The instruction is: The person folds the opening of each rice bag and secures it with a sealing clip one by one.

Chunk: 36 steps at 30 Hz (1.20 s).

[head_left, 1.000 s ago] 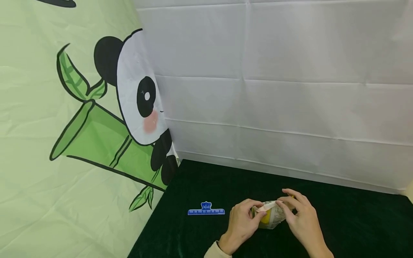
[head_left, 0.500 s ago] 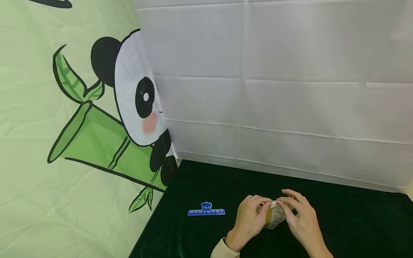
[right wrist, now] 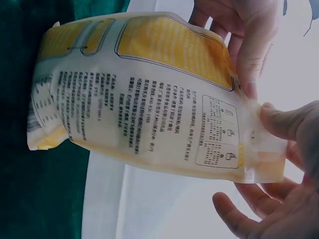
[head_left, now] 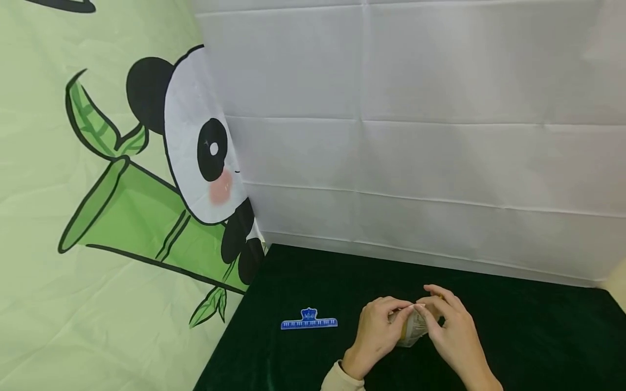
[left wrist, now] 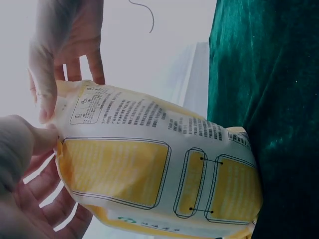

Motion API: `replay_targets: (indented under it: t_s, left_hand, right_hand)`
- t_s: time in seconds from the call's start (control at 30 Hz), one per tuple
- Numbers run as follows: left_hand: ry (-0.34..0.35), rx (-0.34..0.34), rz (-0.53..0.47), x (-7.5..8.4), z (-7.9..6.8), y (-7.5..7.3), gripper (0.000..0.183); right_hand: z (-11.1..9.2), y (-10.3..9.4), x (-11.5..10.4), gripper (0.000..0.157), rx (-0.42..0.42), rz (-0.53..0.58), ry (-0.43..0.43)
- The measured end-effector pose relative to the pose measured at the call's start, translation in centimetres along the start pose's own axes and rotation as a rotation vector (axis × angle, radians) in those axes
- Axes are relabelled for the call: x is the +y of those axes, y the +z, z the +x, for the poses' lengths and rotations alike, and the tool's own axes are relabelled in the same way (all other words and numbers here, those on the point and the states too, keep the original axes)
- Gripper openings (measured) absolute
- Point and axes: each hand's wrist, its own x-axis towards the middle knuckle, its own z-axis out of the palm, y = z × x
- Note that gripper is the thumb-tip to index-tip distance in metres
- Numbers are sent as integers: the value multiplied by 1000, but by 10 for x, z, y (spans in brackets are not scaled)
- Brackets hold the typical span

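A yellow and white plastic food bag (head_left: 413, 332) with printed text stands upright on the dark green cloth, its base touching the cloth. In the left wrist view the bag (left wrist: 139, 159) shows yellow panels and rows of small print. My left hand (head_left: 379, 332) pinches the top edge of the bag between thumb and fingers. Close beside it, my right hand (head_left: 456, 332) pinches the same edge, thumb towards me in the right wrist view, where a flattened end strip (right wrist: 266, 167) shows by the right fingers. The contents are hidden. A blue bag clip (head_left: 309, 321) lies left of the hands.
The table under the dark green cloth (head_left: 313, 277) ends at a white sheet wall (head_left: 415, 163) behind. On the left hangs a pale green curtain (head_left: 39, 179) with a panda and bamboo print.
My left hand has moved right along the bag's top edge, close to the right hand. The white top strip between them is now covered by fingers. The head view has shifted slightly.
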Motion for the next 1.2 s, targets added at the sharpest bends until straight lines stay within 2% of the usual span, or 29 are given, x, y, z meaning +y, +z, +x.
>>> replay_targets:
  t_s: [0.27,0.37,0.5,0.6,0.8,0.9,1.07,1.2]
  left_hand:
    - [73,59,59,-1,1,4,23]
    - [80,66,72,-2,1,5,23]
    - [63,60,79,-3,0,4,18]
    - [59,56,90,-4,0,3,16]
    - [64,59,109,-4,-1,2,17]
    - [18,3,106,-4,0,-2,20]
    - [-121,-172,94,-4,1,-19,24]
    - [-186,-259,98,-7,0,-30,24]
  right_hand:
    - [4,-5,-4,27,72,-55,-114]
    - [7,-6,-5,29,97,-50,-149]
    - [10,-6,-7,29,32,-44,-184]
    - [11,-4,-7,23,-27,-58,-192]
    - [10,-1,-5,18,-30,-92,-232]
    - [11,1,-4,18,-22,-101,-242]
    - [10,3,-4,17,-9,-118,-212]
    - [9,4,-5,16,-6,-123,-188]
